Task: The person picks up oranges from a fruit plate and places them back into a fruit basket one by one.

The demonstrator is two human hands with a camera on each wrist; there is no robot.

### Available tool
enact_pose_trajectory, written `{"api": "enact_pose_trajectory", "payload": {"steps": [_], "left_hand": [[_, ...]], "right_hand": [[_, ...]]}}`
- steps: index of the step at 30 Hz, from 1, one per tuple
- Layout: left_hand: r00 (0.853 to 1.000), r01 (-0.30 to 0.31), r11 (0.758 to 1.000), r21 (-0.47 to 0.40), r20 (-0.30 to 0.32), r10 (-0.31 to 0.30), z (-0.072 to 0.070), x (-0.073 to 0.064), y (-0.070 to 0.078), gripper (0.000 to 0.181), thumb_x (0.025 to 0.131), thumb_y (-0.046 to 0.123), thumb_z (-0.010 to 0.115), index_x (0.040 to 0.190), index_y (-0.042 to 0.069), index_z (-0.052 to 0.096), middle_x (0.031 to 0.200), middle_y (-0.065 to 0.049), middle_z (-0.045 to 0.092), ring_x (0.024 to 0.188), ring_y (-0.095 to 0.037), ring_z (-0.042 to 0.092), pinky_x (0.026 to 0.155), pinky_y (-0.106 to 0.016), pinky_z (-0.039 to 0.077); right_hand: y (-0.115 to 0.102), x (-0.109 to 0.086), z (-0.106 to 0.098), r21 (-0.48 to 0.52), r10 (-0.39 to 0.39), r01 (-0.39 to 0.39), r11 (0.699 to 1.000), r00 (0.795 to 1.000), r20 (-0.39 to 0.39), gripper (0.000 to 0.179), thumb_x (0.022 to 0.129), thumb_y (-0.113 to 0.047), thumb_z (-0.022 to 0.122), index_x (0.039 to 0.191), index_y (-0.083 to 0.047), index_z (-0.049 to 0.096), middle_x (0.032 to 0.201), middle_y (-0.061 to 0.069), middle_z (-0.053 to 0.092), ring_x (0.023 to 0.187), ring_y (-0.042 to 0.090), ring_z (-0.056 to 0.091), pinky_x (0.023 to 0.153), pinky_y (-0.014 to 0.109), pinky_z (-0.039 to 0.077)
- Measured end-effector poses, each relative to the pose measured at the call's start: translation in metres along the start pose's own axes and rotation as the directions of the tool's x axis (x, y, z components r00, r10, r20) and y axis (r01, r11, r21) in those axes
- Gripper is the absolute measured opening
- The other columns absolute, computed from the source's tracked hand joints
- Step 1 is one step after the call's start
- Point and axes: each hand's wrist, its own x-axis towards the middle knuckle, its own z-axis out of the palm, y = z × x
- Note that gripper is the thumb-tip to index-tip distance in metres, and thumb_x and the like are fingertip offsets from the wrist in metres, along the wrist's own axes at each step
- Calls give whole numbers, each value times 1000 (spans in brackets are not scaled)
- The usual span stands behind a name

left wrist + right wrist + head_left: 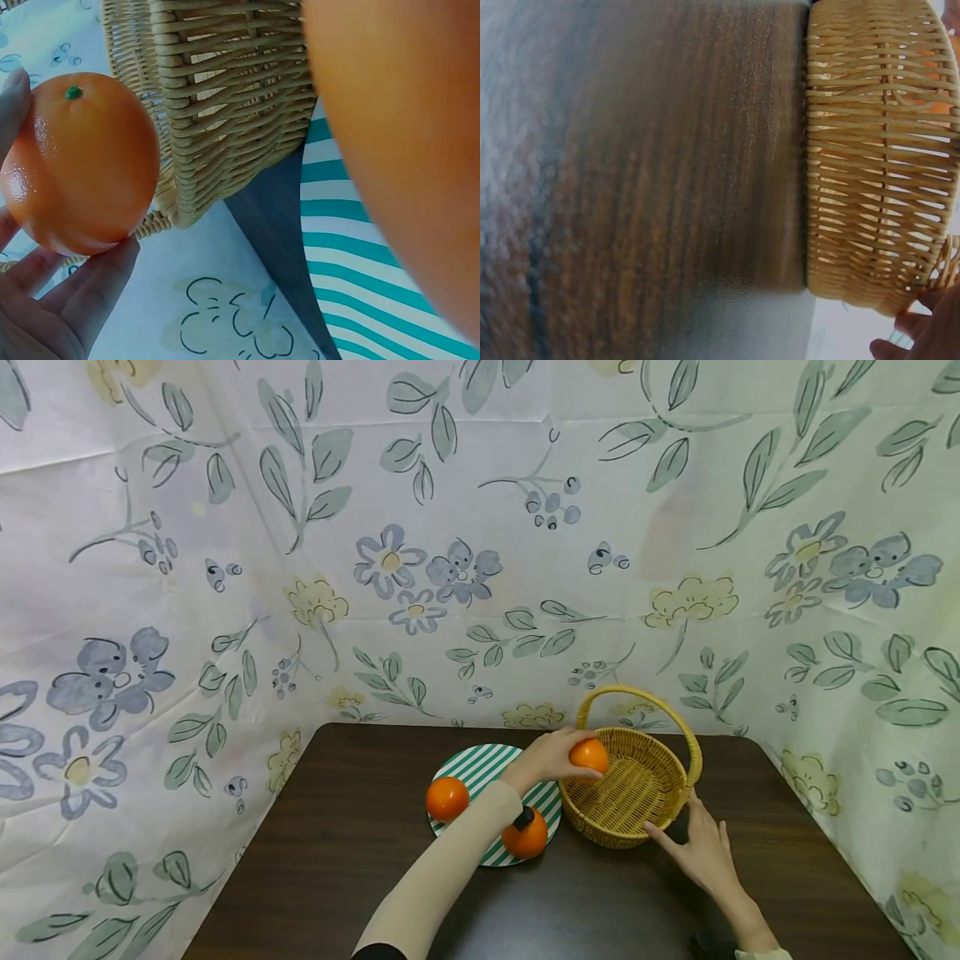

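Observation:
My left hand [551, 757] grips an orange [589, 757] at the left rim of a yellow wicker basket [626, 789]. Seen from the left wrist, the held orange [82, 165] shows a green stem spot, with fingers and thumb around it beside the basket's wall [232, 97]. My right hand [703, 850] is at the basket's right front side, thumb and fingers spread against the rim near the handle's base. In the right wrist view only part of that hand [930, 330] shows, touching the woven rim. The visible basket floor is bare.
Left of the basket, a green-and-white striped plate [480, 762] carries an orange [447, 799] and another orange [525, 833], partly behind my left wrist. All stand on a dark wooden table [337, 843]. Floral cloth [465, 527] hangs behind and at the sides. The basket's tall handle [678, 718] arches upward.

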Motion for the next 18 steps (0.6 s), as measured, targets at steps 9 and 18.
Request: {"api": "enact_pose_trajectory", "payload": {"steps": [9,18], "left_hand": [[999,-1,999,51,37,-1,3,7,4,73,76,62,63,139,29,42,126,1,53,92,-11,57,75,-23,49],[997,-7,994,109,74,-2,7,17,5,73,75,64,61,138,32,42,124,1,53,94,-10,56,76,-23,48]], "right_hand": [[-1,-1,0,-10,10,-10,1000,1000,18,103,83,-55,60,147,4,5,141,37,26,124,55,27,99,72,8],[-1,-1,-1,-10,15,-15,1000,1000,26,104,82,-56,59,148,2,3,141,37,26,124,55,26,100,72,6]]}}
